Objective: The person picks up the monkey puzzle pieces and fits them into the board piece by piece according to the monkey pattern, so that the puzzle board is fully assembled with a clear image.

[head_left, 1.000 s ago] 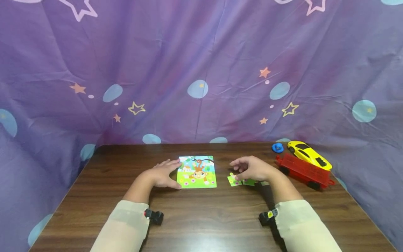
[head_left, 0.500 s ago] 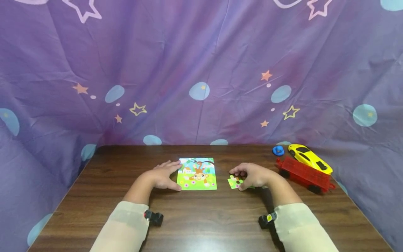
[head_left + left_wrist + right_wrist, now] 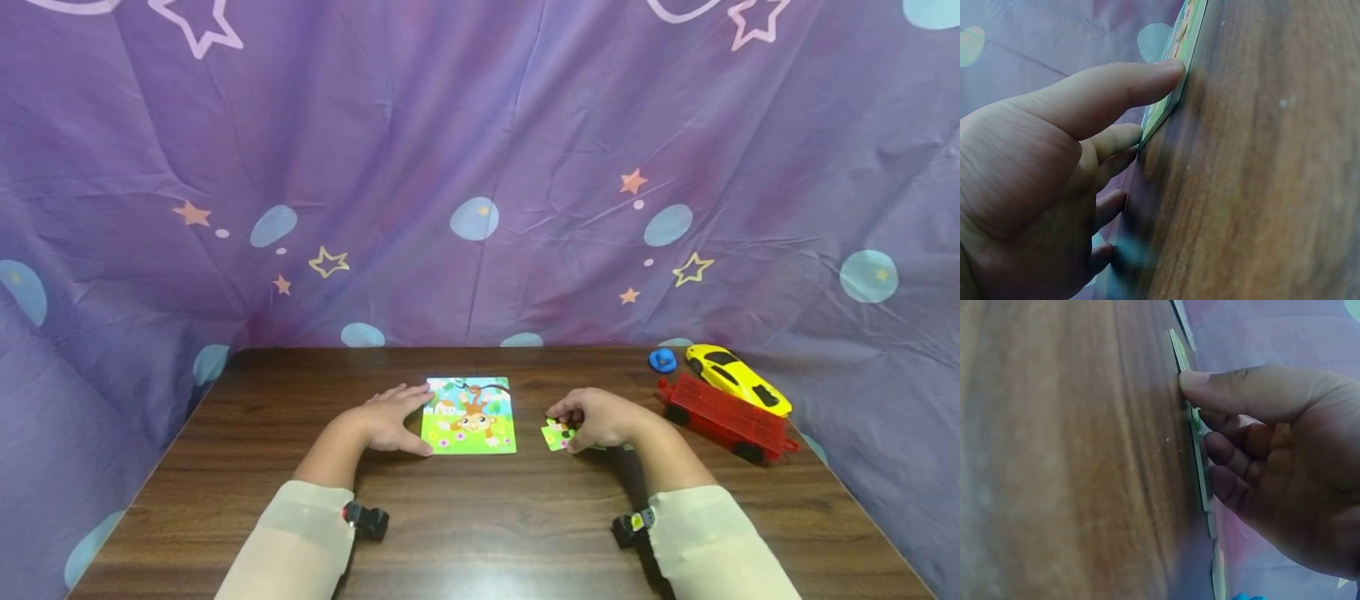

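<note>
A square picture puzzle [image 3: 469, 417], showing a monkey hanging over a green meadow, lies on the table. My left hand [image 3: 386, 419] rests at its left side, thumb at the near left corner and fingers stretched toward the far left corner. In the left wrist view the thumb tip presses on the puzzle's edge [image 3: 1180, 87]. To the right, my right hand [image 3: 603, 418] pinches a small green puzzle piece [image 3: 556, 437] between thumb and curled fingers, low over the table. More flat puzzle pieces [image 3: 1202, 469] lie under that hand, mostly hidden from the head view.
At the right of the brown wooden table [image 3: 480, 517] stand a red toy wagon [image 3: 727, 414], a yellow toy car [image 3: 738, 379] and a small blue hat-shaped toy [image 3: 662, 360]. A purple cloth [image 3: 405, 167] with stars hangs behind the table.
My right thumb has shifted from the top of the small piece to its near edge, and the fingers have closed in around it. The left hand keeps its place at the puzzle.
</note>
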`<state>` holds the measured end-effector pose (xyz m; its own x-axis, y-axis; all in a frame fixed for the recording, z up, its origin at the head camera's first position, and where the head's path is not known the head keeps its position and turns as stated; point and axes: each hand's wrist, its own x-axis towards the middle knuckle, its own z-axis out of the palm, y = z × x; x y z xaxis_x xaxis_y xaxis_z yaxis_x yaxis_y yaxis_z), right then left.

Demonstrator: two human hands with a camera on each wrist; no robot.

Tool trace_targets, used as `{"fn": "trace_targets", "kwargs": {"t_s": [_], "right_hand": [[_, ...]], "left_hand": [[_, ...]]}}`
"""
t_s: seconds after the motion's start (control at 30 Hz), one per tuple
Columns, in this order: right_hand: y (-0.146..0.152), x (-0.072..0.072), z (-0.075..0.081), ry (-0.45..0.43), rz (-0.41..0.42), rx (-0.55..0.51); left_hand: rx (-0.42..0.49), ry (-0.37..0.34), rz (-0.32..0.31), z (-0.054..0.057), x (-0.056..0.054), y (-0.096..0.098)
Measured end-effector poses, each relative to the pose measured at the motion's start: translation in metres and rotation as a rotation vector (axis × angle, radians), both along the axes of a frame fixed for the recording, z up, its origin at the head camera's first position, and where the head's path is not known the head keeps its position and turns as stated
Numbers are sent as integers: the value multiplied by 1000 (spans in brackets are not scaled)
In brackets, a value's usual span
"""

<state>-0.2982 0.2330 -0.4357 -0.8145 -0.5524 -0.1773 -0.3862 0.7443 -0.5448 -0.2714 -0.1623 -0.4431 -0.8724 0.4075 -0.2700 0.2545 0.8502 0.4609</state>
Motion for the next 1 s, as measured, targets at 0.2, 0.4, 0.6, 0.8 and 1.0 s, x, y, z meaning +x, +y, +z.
{"fn": "trace_targets", "kwargs": {"t_s": [0.2,0.4,0.6,0.8,1.0], "right_hand": [[-9,-1,6,19,-34,-52],[-33,0,13,49,3,-139],[-65,0,15,78,30,-186],[-98,0,18,80,71,-197],[-126,-1,19,46,89,-201]], "left_hand": [[0,2,0,-1,-1,-1],[-1,4,-6,-2,-2,-1],[1,7,-16,-3,-2,-1],[-4,-2,-13,-2,-2,-1],[-11,-5,-13,-2,-2,-2]]}}
